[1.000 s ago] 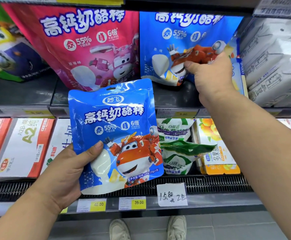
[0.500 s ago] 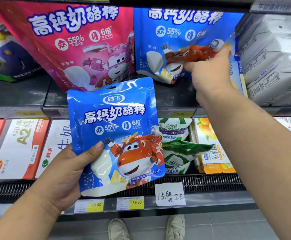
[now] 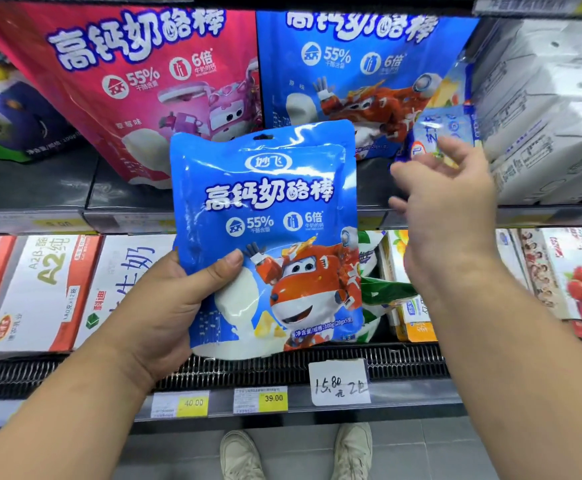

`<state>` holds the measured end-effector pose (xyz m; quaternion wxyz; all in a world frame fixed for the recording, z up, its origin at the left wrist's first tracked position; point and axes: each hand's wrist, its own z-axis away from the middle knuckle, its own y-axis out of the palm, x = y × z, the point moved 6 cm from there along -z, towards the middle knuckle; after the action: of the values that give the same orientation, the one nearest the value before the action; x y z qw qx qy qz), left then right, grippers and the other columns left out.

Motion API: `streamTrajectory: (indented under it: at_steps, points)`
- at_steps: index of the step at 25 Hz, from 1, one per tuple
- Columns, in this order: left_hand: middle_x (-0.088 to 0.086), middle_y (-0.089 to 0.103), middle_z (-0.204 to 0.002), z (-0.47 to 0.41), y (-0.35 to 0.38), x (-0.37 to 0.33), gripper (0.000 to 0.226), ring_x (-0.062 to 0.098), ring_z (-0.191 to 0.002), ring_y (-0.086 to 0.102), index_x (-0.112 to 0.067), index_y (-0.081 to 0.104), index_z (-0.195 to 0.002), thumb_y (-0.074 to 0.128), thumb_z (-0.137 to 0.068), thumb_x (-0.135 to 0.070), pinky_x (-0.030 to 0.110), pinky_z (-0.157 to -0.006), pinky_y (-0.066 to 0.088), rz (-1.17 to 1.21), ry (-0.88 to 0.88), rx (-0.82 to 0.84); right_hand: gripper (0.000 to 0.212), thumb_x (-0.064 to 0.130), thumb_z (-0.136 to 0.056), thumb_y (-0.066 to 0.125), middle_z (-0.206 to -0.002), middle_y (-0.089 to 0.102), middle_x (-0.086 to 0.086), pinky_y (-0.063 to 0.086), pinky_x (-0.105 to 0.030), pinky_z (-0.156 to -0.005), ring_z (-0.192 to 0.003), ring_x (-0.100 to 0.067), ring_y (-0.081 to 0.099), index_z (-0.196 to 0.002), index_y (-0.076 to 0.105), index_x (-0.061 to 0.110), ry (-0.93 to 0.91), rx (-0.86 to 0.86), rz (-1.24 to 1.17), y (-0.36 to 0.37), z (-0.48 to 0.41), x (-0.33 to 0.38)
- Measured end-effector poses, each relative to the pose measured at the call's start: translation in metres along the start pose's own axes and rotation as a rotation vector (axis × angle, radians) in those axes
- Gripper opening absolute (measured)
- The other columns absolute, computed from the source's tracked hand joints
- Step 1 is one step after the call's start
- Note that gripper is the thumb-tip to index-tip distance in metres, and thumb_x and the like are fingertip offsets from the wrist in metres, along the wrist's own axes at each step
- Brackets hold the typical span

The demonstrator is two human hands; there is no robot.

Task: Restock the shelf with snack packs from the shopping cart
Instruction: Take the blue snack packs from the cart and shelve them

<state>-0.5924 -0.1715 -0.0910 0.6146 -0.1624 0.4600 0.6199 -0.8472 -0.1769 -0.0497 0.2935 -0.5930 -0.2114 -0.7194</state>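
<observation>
My left hand point(image 3: 165, 313) grips a blue snack pack point(image 3: 269, 220) with an orange cartoon plane by its lower left corner, holding it upright in front of the shelves. On the upper shelf point(image 3: 57, 202) stands a matching blue pack point(image 3: 359, 67) beside a pink pack point(image 3: 144, 81). My right hand point(image 3: 445, 202) hovers just right of the held pack, below the shelved blue pack, with fingers loosely spread and blurred, holding nothing.
White wrapped cartons point(image 3: 546, 109) fill the upper shelf's right end. A small pale blue packet point(image 3: 445, 131) sits behind my right hand. Milk boxes point(image 3: 40, 292), green-white pouches point(image 3: 372, 258) and strawberry boxes point(image 3: 573, 282) line the lower shelf. Price tags point(image 3: 272, 398) run along its edge. My shoes point(image 3: 296, 452) are below.
My right hand has let go of the blue pack on the upper shelf and dropped back toward me. My left hand has raised its pack slightly.
</observation>
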Motion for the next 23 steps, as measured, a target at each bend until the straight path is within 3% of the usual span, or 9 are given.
streamTrajectory:
  at_steps: [3, 7, 10, 12, 15, 18, 21, 23]
  points:
    - [0.008, 0.075, -0.108, -0.009, 0.014, -0.008, 0.038, 0.024, -0.092, 0.074, -0.015, 0.071, -0.109, 0.068, -0.072, -0.021, 0.039, -0.074, 0.062, -0.009, 0.019, -0.012, 0.041, 0.014, -0.078, 0.074, -0.099, 0.068, 0.005, 0.055, -0.041, -0.093, -0.099, -0.018, 0.068, -0.115, 0.061, 0.021, 0.118, 0.144, -0.020, 0.004, 0.029, -0.024]
    - [0.002, 0.077, -0.098, -0.016, 0.027, -0.017, 0.034, 0.017, -0.082, 0.074, -0.017, 0.068, -0.106, 0.063, -0.073, -0.017, 0.034, -0.071, 0.062, -0.084, 0.060, 0.010, 0.015, 0.011, -0.084, 0.071, -0.088, 0.077, 0.000, 0.059, -0.037, -0.080, -0.079, -0.015, 0.072, -0.099, 0.071, 0.014, 0.221, 0.341, -0.128, 0.009, 0.051, -0.041]
    - [-0.002, 0.077, -0.091, -0.020, 0.028, -0.017, 0.032, 0.013, -0.076, 0.074, -0.016, 0.068, -0.104, 0.064, -0.073, -0.018, 0.029, -0.064, 0.061, -0.116, 0.074, 0.008, 0.044, 0.018, -0.063, 0.079, -0.096, 0.077, -0.003, 0.059, -0.036, -0.081, -0.086, -0.018, 0.073, -0.104, 0.067, 0.016, 0.214, 0.480, -0.135, 0.008, 0.052, -0.039]
    - [0.001, 0.077, -0.098, -0.023, 0.030, -0.017, 0.041, 0.016, -0.082, 0.074, -0.014, 0.067, -0.112, 0.068, -0.072, -0.018, 0.031, -0.068, 0.061, -0.120, 0.073, 0.022, 0.057, 0.014, -0.056, 0.079, -0.101, 0.076, -0.005, 0.059, -0.038, -0.083, -0.091, -0.021, 0.073, -0.110, 0.063, 0.015, 0.195, 0.541, -0.115, 0.007, 0.050, -0.037]
    - [0.003, 0.076, -0.108, -0.027, 0.042, -0.023, 0.045, 0.020, -0.092, 0.073, -0.015, 0.066, -0.117, 0.076, -0.073, -0.012, 0.035, -0.076, 0.061, -0.138, 0.093, 0.099, 0.060, 0.006, -0.056, 0.077, -0.102, 0.076, -0.007, 0.059, -0.043, -0.086, -0.092, -0.022, 0.073, -0.114, 0.061, 0.011, 0.170, 0.548, -0.142, 0.003, 0.039, -0.030]
    - [0.006, 0.075, -0.110, -0.033, 0.055, -0.037, 0.044, 0.025, -0.096, 0.073, -0.013, 0.065, -0.117, 0.069, -0.074, -0.008, 0.041, -0.078, 0.061, -0.178, 0.146, 0.151, 0.064, 0.008, -0.053, 0.077, -0.102, 0.075, -0.009, 0.060, -0.043, -0.083, -0.091, -0.024, 0.073, -0.114, 0.060, 0.009, 0.133, 0.539, -0.190, 0.002, 0.025, -0.013]
    - [0.010, 0.074, -0.113, -0.040, 0.061, -0.054, 0.052, 0.031, -0.100, 0.072, -0.009, 0.061, -0.123, 0.072, -0.072, -0.007, 0.050, -0.084, 0.059, -0.189, 0.285, 0.050, 0.069, 0.007, -0.052, 0.079, -0.106, 0.073, -0.016, 0.059, -0.048, -0.085, -0.094, -0.031, 0.071, -0.118, 0.058, 0.002, 0.077, 0.516, -0.191, 0.005, 0.010, 0.000]
    - [0.009, 0.074, -0.113, -0.041, 0.067, -0.066, 0.051, 0.029, -0.102, 0.071, -0.008, 0.061, -0.122, 0.074, -0.073, -0.005, 0.048, -0.088, 0.058, -0.219, 0.405, -0.011, 0.063, -0.003, -0.060, 0.078, -0.110, 0.070, -0.021, 0.058, -0.051, -0.086, -0.096, -0.034, 0.070, -0.120, 0.056, -0.002, 0.024, 0.515, -0.204, 0.011, 0.001, 0.008]
